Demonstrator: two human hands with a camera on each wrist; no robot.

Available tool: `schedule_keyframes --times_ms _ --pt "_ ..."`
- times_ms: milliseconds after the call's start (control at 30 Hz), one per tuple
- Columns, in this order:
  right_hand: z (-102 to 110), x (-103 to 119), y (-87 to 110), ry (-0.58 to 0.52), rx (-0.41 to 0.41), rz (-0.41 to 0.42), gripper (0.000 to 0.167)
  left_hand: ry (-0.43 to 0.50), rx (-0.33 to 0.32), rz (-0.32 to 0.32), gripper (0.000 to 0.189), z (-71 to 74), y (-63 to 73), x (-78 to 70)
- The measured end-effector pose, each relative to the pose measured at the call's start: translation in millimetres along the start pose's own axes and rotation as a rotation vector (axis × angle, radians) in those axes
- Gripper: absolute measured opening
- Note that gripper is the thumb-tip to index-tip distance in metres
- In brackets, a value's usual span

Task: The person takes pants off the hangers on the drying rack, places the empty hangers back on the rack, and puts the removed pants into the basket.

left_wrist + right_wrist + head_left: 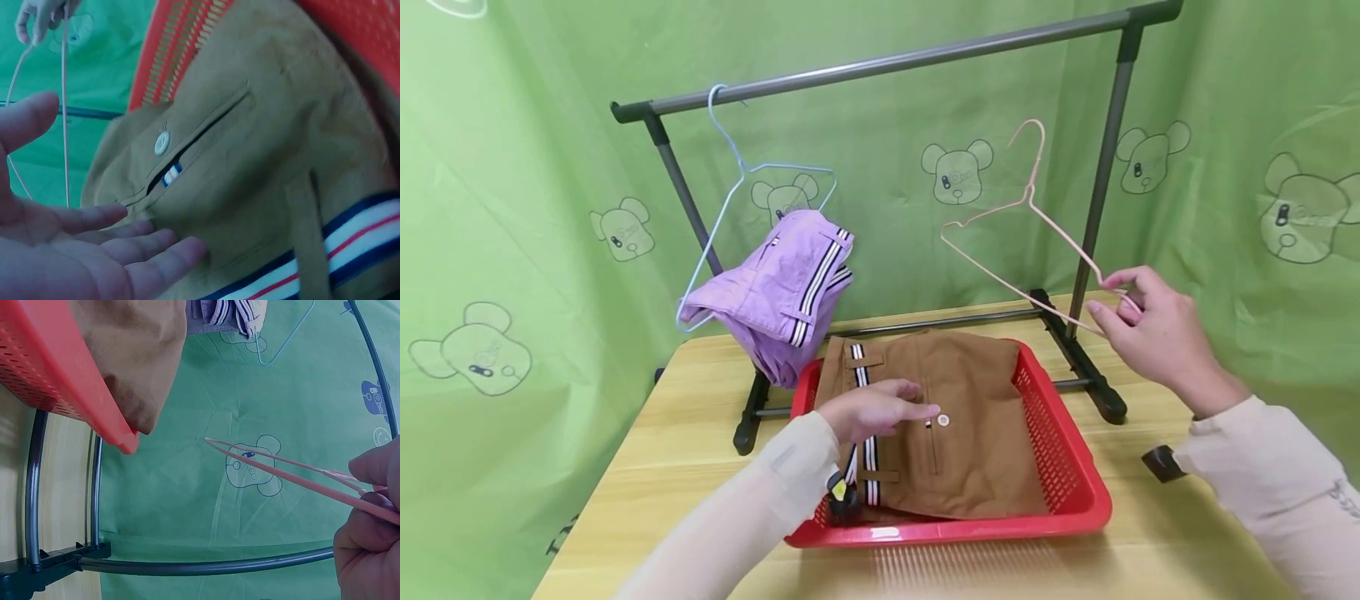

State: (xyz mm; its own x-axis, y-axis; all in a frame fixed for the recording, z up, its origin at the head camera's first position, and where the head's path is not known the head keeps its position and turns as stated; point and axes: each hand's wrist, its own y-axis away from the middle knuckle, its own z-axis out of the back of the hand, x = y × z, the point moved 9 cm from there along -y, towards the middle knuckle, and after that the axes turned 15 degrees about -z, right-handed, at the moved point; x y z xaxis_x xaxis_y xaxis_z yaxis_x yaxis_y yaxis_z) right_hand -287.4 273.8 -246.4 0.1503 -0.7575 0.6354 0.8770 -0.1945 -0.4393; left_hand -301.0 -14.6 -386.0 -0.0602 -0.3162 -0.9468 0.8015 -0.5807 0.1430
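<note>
My right hand [1157,333] pinches one end of a pink wire hanger [1000,287], holding it up to the right of the basket with its hook upward. The hanger carries nothing. Over the red basket [1075,500], my left hand [872,410] hovers with fingers extended above folded brown trousers [977,375]. Those trousers have a striped waistband, belt loops and a white button. In the left wrist view the left hand's fingers [162,256] lie close over the cloth by the pocket slit, palm partly upturned, gripping nothing.
A metal clothes rack [880,62] stands on the wooden table [692,417] behind the basket. From its left end hangs a blue hanger [722,208] with folded purple trousers [775,283]. Green curtain [880,183] with bear prints covers the back and sides.
</note>
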Motion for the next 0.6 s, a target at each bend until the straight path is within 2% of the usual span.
schedule_keyframes --times_ms 233,333,467,600 --pt "-1 -4 -0.4 0.001 0.013 0.011 0.028 -0.108 0.114 0.084 0.085 -6.8 -5.5 19.4" --pt "-1 -4 0.1 -0.004 0.005 0.014 0.027 -0.123 0.146 0.121 0.087 -10.6 -6.4 29.1" --pt "3 -1 0.6 -0.019 -0.022 0.03 0.023 -0.119 0.139 0.145 0.085 -10.6 -8.6 34.8" --pt "8 3 1.5 -0.041 -0.058 0.066 0.017 -0.103 0.112 0.14 0.083 -7.2 -11.3 36.3"
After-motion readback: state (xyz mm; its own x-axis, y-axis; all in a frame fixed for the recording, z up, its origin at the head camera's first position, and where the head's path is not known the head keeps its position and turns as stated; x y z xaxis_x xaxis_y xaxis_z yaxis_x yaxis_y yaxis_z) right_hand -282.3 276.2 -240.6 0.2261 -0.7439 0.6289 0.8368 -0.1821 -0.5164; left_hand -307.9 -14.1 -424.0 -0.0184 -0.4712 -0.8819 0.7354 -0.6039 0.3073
